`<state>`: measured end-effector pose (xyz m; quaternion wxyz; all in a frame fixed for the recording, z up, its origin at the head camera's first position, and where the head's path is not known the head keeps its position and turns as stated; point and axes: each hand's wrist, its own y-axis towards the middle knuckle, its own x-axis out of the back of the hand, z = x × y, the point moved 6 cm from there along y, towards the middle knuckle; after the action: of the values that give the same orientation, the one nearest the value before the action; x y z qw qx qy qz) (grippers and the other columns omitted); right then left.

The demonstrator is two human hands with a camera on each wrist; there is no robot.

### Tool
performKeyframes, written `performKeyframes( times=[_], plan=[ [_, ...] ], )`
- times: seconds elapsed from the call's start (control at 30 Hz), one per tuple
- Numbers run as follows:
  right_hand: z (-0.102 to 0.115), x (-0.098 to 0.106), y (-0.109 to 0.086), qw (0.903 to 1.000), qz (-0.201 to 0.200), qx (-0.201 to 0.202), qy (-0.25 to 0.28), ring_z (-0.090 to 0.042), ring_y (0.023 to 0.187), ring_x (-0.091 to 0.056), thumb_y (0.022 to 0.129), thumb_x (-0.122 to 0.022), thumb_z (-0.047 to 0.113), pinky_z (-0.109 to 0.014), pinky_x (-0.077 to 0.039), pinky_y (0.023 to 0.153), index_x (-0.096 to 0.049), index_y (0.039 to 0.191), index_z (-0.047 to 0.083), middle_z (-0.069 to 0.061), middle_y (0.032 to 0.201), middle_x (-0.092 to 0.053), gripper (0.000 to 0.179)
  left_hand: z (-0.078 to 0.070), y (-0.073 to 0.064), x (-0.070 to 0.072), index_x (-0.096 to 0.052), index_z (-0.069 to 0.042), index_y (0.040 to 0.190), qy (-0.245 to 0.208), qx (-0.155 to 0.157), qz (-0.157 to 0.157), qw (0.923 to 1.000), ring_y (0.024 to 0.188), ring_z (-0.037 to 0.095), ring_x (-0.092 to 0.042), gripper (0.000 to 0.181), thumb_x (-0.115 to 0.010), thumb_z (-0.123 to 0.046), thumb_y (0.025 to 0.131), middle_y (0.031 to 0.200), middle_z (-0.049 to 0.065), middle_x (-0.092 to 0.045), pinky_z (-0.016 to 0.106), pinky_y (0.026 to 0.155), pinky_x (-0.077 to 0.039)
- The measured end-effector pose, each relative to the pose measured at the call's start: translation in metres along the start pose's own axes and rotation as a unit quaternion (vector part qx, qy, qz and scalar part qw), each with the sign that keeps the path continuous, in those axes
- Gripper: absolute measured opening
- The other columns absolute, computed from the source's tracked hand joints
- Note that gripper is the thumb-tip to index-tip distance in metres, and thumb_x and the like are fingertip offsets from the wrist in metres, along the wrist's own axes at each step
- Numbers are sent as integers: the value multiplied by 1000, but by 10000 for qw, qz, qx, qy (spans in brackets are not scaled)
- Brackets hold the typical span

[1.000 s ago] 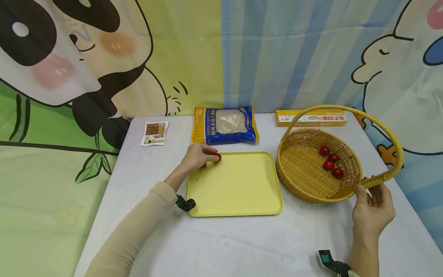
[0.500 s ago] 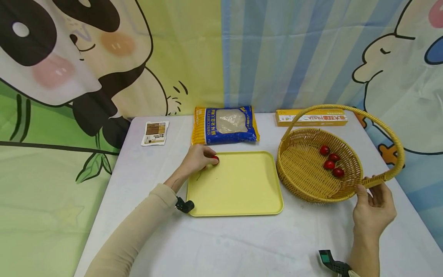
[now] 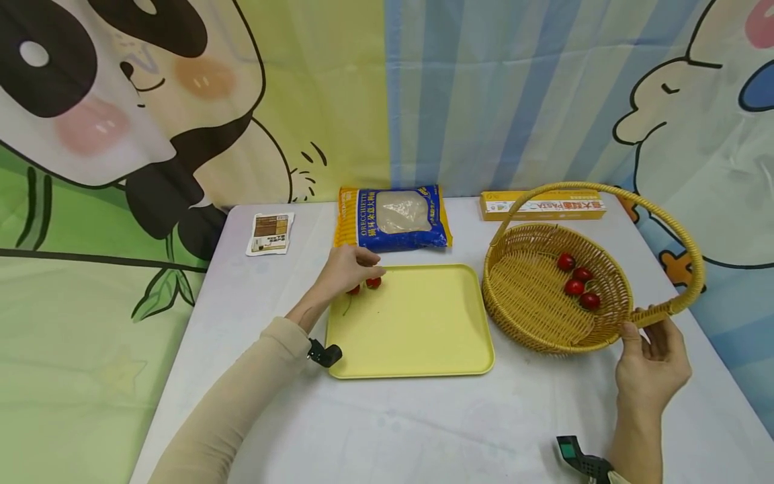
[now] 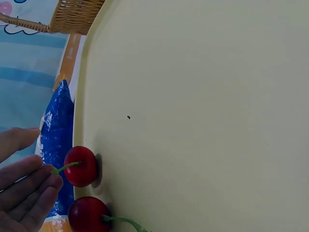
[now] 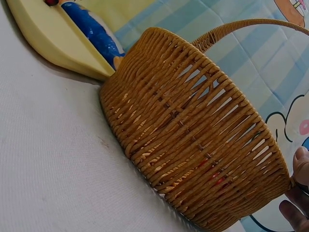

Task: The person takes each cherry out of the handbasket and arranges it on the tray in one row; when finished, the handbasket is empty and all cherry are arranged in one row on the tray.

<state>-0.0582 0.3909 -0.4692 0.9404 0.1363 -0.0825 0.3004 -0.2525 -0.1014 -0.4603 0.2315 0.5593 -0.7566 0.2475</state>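
Observation:
Two red cherries lie at the back left corner of the yellow tray (image 3: 417, 329). My left hand (image 3: 346, 272) hovers over them, thumb and fingers apart. In the left wrist view, one cherry (image 4: 80, 166) has its green stem end right at the fingertips, and a second cherry (image 4: 88, 214) lies beside it. On the right, my right hand (image 3: 652, 368) grips the wicker basket (image 3: 532, 339) where the handle meets the rim, thumb on the near side. Several red cherries (image 3: 574, 288) rest in the right half of the basket.
Behind the tray lies a blue and yellow bag of orecchiette pasta (image 3: 402, 218). A yellow pasta box (image 3: 544, 206) stands behind the basket, under its arched handle (image 3: 683, 235). A small white packet (image 3: 270, 233) lies at the back left of the white table (image 3: 387, 430).
My left hand has lowered a pinched cherry slightly toward the other one, then let it go on the tray; its fingers have lifted and spread. The right hand keeps its grip on the basket.

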Motion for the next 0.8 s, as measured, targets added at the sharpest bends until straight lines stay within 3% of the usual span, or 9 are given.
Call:
performKeyframes(
  times=[0.23, 0.33, 0.4, 0.5, 0.57, 0.63, 0.8],
  plan=[
    [-3, 1, 1, 9999, -45, 13, 117, -9, 127, -61, 100, -69, 9, -11, -49, 101, -63, 144, 21, 3, 138, -65, 47, -17, 9, -10, -79, -8, 122, -360, -82, 187, 9991, 101, 19, -74, 40, -83, -32, 91, 111, 3, -80, 39, 89, -62],
    [-4, 1, 1, 9999, -53, 34, 125, -9, 127, -61, 99, -69, 9, -11, -49, 101, -63, 144, 21, 1, 138, -65, 47, -30, 13, -17, -81, -12, 120, -395, -162, 261, 9987, 100, 17, -74, 37, -83, -34, 91, 111, 0, -80, 34, 85, -62],
    [-4, 0, 1, 9999, -51, 64, 97, -9, 127, -61, 99, -69, 9, -12, -49, 101, -63, 144, 21, 0, 139, -65, 47, -40, 15, -22, -81, -14, 118, -434, -237, 327, 9982, 97, 19, -75, 34, -84, -34, 91, 110, 0, -80, 31, 74, -60],
    [-4, 0, 1, 10000, -23, 64, 46, -8, 127, -60, 100, -68, 9, -12, -49, 102, -63, 145, 22, 0, 140, -64, 47, -55, 19, -30, -82, -17, 117, -454, -388, 411, 9974, 99, 19, -75, 32, -84, -35, 90, 111, -2, -80, 27, 72, -57],
    [-4, -1, 1, 10000, -5, 55, 29, -9, 127, -60, 100, -68, 9, -12, -48, 103, -62, 145, 22, 0, 141, -64, 47, -63, 22, -35, -82, -18, 116, -545, -459, 460, 9964, 101, 18, -75, 30, -84, -34, 91, 112, -2, -80, 28, 75, -59],
    [-4, -1, 1, 10000, 10, 33, -21, -8, 128, -60, 100, -68, 11, -12, -48, 103, -62, 146, 23, 1, 141, -64, 47, -72, 25, -40, -82, -18, 115, -635, -511, 507, 9954, 106, 15, -73, 29, -83, -34, 91, 114, -3, -79, 29, 87, -60],
    [-4, -1, 1, 10000, 5, -29, -69, -8, 128, -60, 100, -68, 13, -12, -48, 103, -61, 146, 25, 1, 142, -64, 47, -89, 33, -54, -82, -19, 115, -916, -525, 684, 9921, 110, 14, -71, 29, -84, -34, 91, 115, -4, -78, 34, 93, -60]
  ],
)
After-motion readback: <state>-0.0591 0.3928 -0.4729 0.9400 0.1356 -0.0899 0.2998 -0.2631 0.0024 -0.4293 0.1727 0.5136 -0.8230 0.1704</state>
